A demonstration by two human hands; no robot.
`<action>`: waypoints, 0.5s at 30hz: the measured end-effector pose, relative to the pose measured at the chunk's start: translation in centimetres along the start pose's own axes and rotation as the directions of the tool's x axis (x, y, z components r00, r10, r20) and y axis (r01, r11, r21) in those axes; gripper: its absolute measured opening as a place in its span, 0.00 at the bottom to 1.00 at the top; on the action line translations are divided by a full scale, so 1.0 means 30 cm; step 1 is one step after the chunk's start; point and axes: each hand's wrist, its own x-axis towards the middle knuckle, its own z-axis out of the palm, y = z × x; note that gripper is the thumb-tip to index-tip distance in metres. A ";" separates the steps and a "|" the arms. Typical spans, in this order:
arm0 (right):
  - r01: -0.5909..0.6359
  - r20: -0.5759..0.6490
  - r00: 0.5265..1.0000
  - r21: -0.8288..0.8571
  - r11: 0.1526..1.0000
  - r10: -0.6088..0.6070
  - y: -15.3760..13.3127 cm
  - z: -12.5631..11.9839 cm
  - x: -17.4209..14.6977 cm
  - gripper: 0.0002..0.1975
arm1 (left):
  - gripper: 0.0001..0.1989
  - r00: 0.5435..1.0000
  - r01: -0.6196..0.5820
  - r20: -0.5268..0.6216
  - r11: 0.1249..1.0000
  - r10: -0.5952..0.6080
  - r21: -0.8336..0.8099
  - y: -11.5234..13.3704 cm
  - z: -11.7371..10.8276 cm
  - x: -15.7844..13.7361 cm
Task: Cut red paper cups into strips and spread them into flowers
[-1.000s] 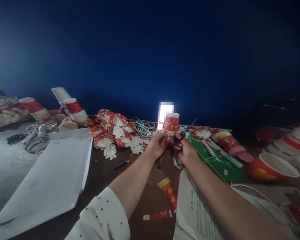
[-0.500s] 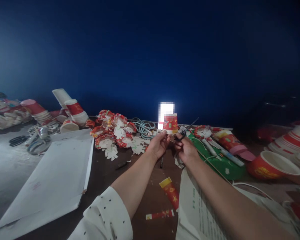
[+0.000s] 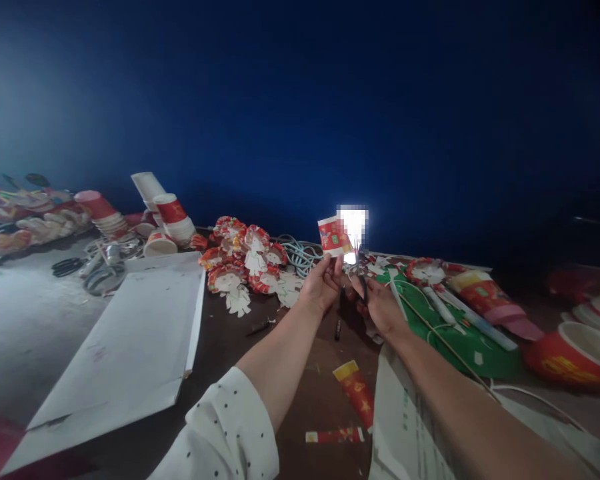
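Observation:
My left hand [image 3: 323,287] pinches the lower edge of a red and yellow printed paper cup piece [image 3: 331,237], holding it up in front of the blue wall. Close to its right, my right hand [image 3: 383,303] is closed on a pair of dark-handled scissors [image 3: 363,288], whose blades point upward against the bright pixelated patch. Whether the blades touch the paper, I cannot tell. Below my hands, two cut red strips lie on the brown table: a wide strip [image 3: 355,395] and a narrow strip [image 3: 335,435].
Paper figures with red frills [image 3: 255,250] are heaped left of my hands. White board [image 3: 125,340] lies further left, behind it stacked paper cups [image 3: 173,217]. At right are a green mat [image 3: 480,350], a glue tube [image 3: 443,307] and a large red paper bucket [image 3: 575,353].
The view has swung left, so the table items appear further right. The scissors have turned from slanting right to pointing upward, and the cup piece has tilted.

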 end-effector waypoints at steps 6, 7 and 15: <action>0.002 0.055 0.998 0.062 0.998 -0.006 0.010 0.004 -0.008 0.19 | 0.07 0.998 0.064 0.018 0.998 -0.064 0.016 -0.004 -0.011 -0.005; 0.005 0.051 0.999 0.066 0.998 -0.008 0.010 0.004 -0.008 0.19 | 0.07 0.998 0.059 0.014 0.998 -0.060 0.016 -0.004 -0.012 -0.004; -0.010 0.132 0.991 -0.086 0.996 0.021 0.007 0.004 -0.009 0.19 | 0.10 1.000 -0.025 -0.017 1.000 0.025 -0.014 0.013 -0.018 0.014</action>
